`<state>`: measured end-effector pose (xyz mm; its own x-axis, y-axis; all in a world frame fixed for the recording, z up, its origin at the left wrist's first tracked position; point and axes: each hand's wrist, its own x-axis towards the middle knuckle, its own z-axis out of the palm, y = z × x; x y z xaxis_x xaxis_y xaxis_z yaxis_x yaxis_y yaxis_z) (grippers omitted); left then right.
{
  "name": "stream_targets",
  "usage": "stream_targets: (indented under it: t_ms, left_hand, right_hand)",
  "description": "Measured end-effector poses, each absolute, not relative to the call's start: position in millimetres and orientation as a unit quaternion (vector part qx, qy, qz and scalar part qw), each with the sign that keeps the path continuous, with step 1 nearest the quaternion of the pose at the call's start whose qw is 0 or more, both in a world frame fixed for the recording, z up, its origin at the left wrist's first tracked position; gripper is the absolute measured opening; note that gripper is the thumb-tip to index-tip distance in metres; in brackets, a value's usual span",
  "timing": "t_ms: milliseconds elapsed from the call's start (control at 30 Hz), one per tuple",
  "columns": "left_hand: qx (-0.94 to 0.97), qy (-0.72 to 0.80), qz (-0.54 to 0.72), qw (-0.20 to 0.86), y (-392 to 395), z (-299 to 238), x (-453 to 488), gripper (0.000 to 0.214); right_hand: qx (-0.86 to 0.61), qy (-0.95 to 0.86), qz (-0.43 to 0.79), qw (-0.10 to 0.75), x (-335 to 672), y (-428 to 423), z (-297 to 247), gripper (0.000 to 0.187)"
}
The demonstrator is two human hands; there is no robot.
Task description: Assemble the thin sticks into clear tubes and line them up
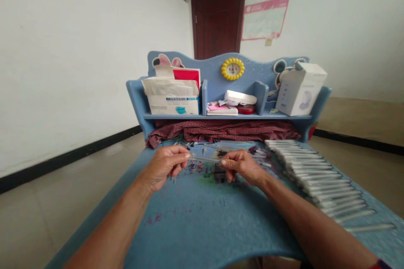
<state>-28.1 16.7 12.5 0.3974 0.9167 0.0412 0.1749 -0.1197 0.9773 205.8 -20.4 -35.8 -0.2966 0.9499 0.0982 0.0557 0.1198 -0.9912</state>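
Between my hands, above the middle of the desk, a thin clear pen barrel lies almost level. My left hand pinches its left end between thumb and fingers. Closed round the right end is my right hand. A small dark block stands on the desk just below and beside my right fingers. To the right, a long row of pens with clear barrels and dark insides lies side by side. Loose thin clear parts lie behind my hands, blurred.
The blue desk has a raised back shelf holding a mask box, a white carton and papers. A checked red cloth is bunched beneath the shelf. A yellow clock-like ornament sits on the backboard.
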Motion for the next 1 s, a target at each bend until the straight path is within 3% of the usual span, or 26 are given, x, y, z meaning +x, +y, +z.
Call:
stream_targets:
  t_ms: [200,667,1000]
  left_hand:
    - [0.645,0.415,0.363,0.528,15,17,-27,0.018]
    - [0.665,0.430,0.343,0.505,13,18,-24,0.018]
    - [0.700,0.399,0.330,0.491,10,13,-15,0.021]
  right_hand:
    - [-0.414,-0.636,0.464,0.457,201,-19,-42,0.034]
    - [-0.430,-0.687,0.401,0.427,205,-16,-39,0.037]
    - [-0.461,-0.800,0.159,0.350,204,-23,-13,0.013]
